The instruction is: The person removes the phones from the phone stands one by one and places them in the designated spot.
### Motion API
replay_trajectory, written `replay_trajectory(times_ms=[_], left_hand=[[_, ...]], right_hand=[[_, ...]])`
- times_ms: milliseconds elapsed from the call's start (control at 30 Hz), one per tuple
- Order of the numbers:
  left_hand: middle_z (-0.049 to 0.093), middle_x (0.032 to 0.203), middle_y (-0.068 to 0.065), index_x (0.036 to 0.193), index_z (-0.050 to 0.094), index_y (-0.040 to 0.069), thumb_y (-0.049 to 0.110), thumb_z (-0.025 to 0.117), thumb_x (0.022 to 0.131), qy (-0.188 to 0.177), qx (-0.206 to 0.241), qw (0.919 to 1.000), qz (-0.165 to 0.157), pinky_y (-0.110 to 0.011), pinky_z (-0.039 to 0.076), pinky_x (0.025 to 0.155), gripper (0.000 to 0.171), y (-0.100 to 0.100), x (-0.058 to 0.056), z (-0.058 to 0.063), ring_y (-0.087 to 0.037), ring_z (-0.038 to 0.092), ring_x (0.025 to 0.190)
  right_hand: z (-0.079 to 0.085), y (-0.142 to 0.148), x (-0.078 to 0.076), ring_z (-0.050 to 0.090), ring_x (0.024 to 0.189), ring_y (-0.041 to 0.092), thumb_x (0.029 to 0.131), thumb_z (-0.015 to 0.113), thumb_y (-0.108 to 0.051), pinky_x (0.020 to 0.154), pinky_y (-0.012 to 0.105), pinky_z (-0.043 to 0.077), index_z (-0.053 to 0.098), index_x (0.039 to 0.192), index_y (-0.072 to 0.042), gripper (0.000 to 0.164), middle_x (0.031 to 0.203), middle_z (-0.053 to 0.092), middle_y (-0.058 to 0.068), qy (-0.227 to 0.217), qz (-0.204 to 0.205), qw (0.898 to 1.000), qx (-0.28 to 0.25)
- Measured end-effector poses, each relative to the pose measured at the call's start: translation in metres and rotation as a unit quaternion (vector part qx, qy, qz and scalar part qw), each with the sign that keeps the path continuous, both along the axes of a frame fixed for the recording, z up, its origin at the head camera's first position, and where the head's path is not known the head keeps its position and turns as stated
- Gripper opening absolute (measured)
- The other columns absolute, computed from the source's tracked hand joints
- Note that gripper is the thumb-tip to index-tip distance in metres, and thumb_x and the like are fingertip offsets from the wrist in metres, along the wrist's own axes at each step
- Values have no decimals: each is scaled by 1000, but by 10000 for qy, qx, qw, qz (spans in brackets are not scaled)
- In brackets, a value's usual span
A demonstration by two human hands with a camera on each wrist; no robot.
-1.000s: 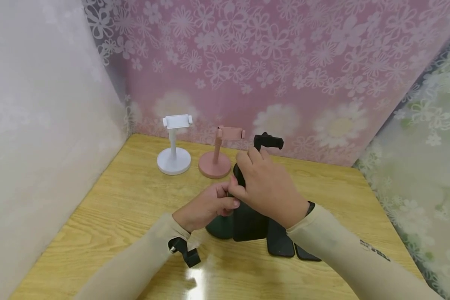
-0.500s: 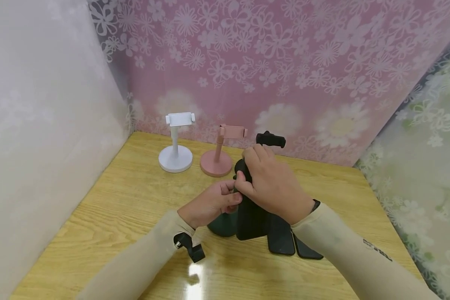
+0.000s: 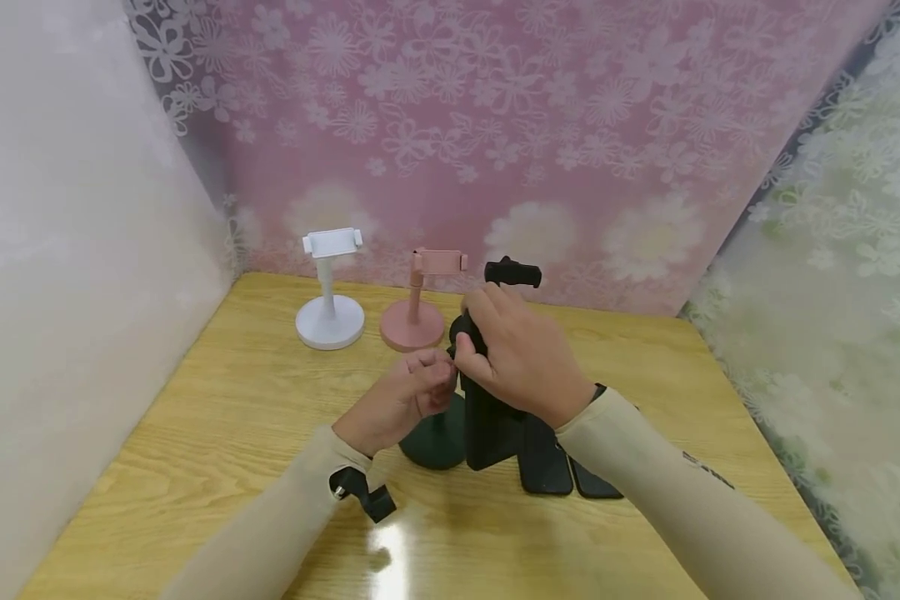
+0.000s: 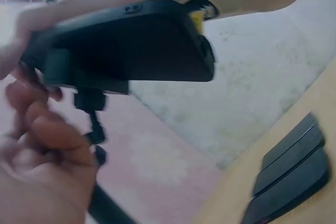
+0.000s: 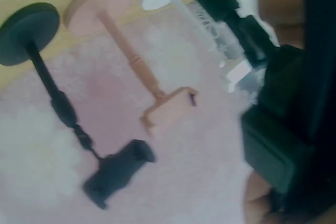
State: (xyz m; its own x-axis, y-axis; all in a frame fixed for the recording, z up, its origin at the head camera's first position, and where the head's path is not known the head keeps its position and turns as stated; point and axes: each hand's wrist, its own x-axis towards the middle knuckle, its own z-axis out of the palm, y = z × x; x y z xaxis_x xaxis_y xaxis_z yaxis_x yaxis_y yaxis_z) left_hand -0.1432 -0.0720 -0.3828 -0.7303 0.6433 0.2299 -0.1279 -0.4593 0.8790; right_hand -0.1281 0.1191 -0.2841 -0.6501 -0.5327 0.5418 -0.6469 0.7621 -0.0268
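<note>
In the head view my right hand (image 3: 521, 354) grips a dark smartphone (image 3: 491, 433) from above, its thumb on the near side. The phone overlaps the clamp (image 5: 273, 145) of a dark green phone stand, whose round base (image 3: 435, 442) rests on the table. Seen from the left wrist, the phone (image 4: 131, 45) lies sideways over the stand's clamp (image 4: 86, 74) and swivel joint. My left hand (image 3: 408, 396) is just left of them, fingers curled, fingertips right at the clamp's end. I cannot tell whether they pinch it.
White (image 3: 330, 321), pink (image 3: 412, 321) and black (image 3: 513, 273) phone stands are lined up along the table's back, the black one partly behind my right hand. Dark phones (image 3: 546, 467) lie on the wooden table (image 3: 217, 400) under my right forearm. A pink floral curtain (image 3: 420, 125) hangs behind.
The phone has tilted to a narrower angle in my right hand. My left fingers have shifted up and slightly away from the phone, showing more of the green base. The head view has shifted a little.
</note>
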Motion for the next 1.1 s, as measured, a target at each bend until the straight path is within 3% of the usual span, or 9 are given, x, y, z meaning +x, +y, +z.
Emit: replay_trajectory(times_ms=[100, 233, 433, 533, 600, 733, 900, 1000, 1100], left_hand=[[43, 77, 2, 91, 47, 11, 31, 69, 101, 407, 54, 9964, 745, -31, 30, 66, 32, -1, 1, 6, -14, 39, 68], [52, 89, -2, 113, 48, 7, 19, 65, 104, 1119, -522, 9825, 1395, -27, 43, 66, 23, 0, 0, 14, -16, 48, 73], [65, 99, -8, 140, 53, 14, 17, 69, 101, 1951, -1444, 9548, 1719, -30, 54, 66, 43, 6, 6, 18, -31, 61, 76], [65, 100, -7, 143, 56, 21, 17, 71, 100, 2165, -1640, 9459, 1775, -30, 54, 68, 46, 8, 9, 20, -32, 62, 79], [64, 99, -6, 144, 58, 24, 19, 73, 99, 2338, -1743, 9393, 1810, -29, 53, 69, 48, 9, 12, 21, -29, 62, 81], [64, 98, -4, 141, 62, 24, 23, 74, 98, 2538, -1871, 9305, 1865, -29, 52, 70, 45, 13, 14, 21, -22, 61, 81], [63, 95, -5, 137, 66, 17, 24, 72, 100, 2586, -1760, 9331, 1777, -30, 53, 69, 38, 15, 13, 17, -22, 60, 76], [60, 92, -6, 135, 67, 15, 27, 71, 101, 2628, -1673, 9338, 1762, -30, 52, 66, 37, 15, 13, 14, -22, 57, 71], [59, 92, -6, 134, 67, 16, 31, 71, 101, 2656, -1614, 9340, 1761, -30, 52, 64, 37, 15, 12, 13, -21, 56, 69]], right_hand=[[-1, 9, -2, 42, 77, 20, 101, 43, -28, 61, 35, 39, 53, 111, -6, 26, 93, 49, 6, -168, 204, 9987, -431], [4, 16, 1, 42, 74, 17, 102, 40, -28, 66, 36, 40, 52, 119, -4, 33, 95, 51, 8, -287, 573, 9924, -1053], [11, 42, 18, 52, 76, 22, 107, 38, -37, 71, 37, 43, 55, 117, 2, 44, 102, 59, 16, 513, 927, 9762, -1894], [8, 76, 26, 53, 80, 27, 108, 38, -49, 74, 38, 41, 57, 113, 4, 56, 101, 62, 20, 1088, 697, 9691, -2103], [2, 106, 29, 48, 72, 21, 107, 38, -48, 70, 35, 37, 58, 111, 5, 56, 96, 60, 19, 1262, 294, 9699, -2062], [-19, 176, 30, 37, 68, 13, 103, 41, -34, 65, 30, 30, 58, 110, 3, 42, 87, 52, 11, 908, -525, 9808, -1646], [-50, 251, 29, 44, 75, 15, 102, 51, -17, 68, 35, 38, 58, 109, -2, 18, 96, 56, 8, -206, -1274, 9915, -156], [-69, 284, 24, 45, 76, 15, 103, 56, -17, 65, 36, 39, 57, 103, -11, 6, 94, 56, 1, -943, -1500, 9810, 794], [-89, 310, 18, 39, 71, 12, 106, 55, -24, 60, 32, 35, 52, 96, -17, 12, 87, 49, -5, -1586, -1697, 9629, 1373]])
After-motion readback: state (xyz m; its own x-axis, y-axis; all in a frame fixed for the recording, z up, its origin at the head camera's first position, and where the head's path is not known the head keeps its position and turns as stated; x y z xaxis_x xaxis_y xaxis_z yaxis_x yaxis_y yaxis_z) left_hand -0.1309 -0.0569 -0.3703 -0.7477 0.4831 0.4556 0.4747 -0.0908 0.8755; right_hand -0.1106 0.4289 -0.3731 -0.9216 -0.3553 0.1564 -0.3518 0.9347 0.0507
